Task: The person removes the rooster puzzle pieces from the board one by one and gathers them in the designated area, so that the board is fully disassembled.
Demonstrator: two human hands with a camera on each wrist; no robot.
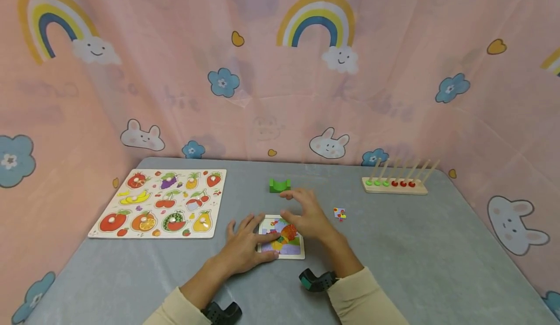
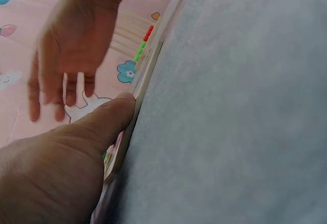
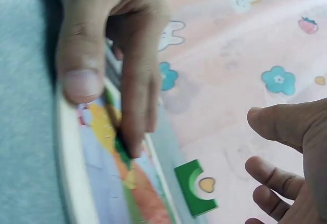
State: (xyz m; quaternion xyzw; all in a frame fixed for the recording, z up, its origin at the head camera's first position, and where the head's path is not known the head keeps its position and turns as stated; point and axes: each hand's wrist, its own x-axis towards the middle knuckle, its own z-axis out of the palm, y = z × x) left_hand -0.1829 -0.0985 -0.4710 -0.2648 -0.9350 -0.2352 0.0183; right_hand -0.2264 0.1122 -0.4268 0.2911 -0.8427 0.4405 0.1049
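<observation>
A small framed picture puzzle [image 1: 290, 257] lies on the grey table, its coloured pieces partly covered by the hands. My left hand [image 1: 245, 244] rests on its left side, fingers mostly straight; in the right wrist view the left thumb [image 3: 83, 81] touches the near rim and a finger presses on the pieces. Above the puzzle's upper right hovers my right hand [image 1: 312, 218], its thumb and fingers spread apart with nothing between them. One loose jigsaw piece [image 1: 339, 213] lies right of the right hand. Beyond the puzzle stands a green block [image 1: 280, 185] with a curved notch.
A large fruit puzzle board [image 1: 153, 211] lies at the left of the table. Toward the back right stands a wooden peg rack [image 1: 395, 186] with green and red beads. A pink patterned curtain [image 1: 262, 106] hangs behind the table's back edge.
</observation>
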